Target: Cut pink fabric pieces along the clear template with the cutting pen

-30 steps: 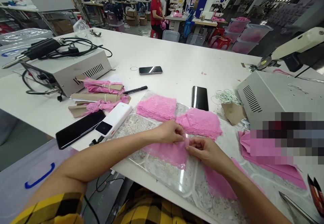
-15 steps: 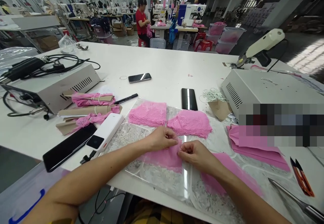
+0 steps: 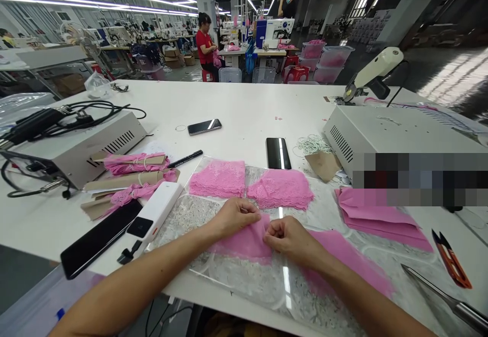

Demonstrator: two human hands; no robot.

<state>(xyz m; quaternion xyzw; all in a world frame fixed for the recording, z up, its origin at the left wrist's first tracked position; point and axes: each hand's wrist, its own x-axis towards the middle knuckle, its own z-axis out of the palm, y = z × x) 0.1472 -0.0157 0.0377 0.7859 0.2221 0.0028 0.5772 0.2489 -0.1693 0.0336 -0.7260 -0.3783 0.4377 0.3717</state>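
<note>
**Both hands pinch a pink lace piece at the near edge of the worktop**

The left hand (image 3: 237, 216) and the right hand (image 3: 286, 235) meet almost knuckle to knuckle, each with fingers curled closed and fingertips nipping the top edge of a pink lace piece (image 3: 244, 243). The lace lies flat on a clear plastic sheet (image 3: 259, 281) that covers a pale lace pattern at the near edge of the white worktop (image 3: 244, 105). A longer run of pink fabric (image 3: 343, 261) passes under the right forearm.

Just beyond the hands, two more pink lace cut-outs (image 3: 218, 178) (image 3: 280, 189) sit side by side on the same sheet. To the left lie a white power bank (image 3: 152, 219), a black phone (image 3: 99, 238) touching it, and bundles of pink lace wrapped on brown card (image 3: 133, 164). A black pen (image 3: 185, 159) lies near the bundles. Two further phones (image 3: 204, 126) (image 3: 278, 153) rest farther out.

A grey metal box (image 3: 82, 144) with cables stands left, another grey box (image 3: 381, 133) right, beside a stack of pink fabric (image 3: 377, 217), orange thread snips (image 3: 450, 258) and a metal tool (image 3: 446, 299).

No writing on the worktop things can be read. In the background, a sewing machine (image 3: 272, 29) carries a blue brand mark too small to make out.
</note>
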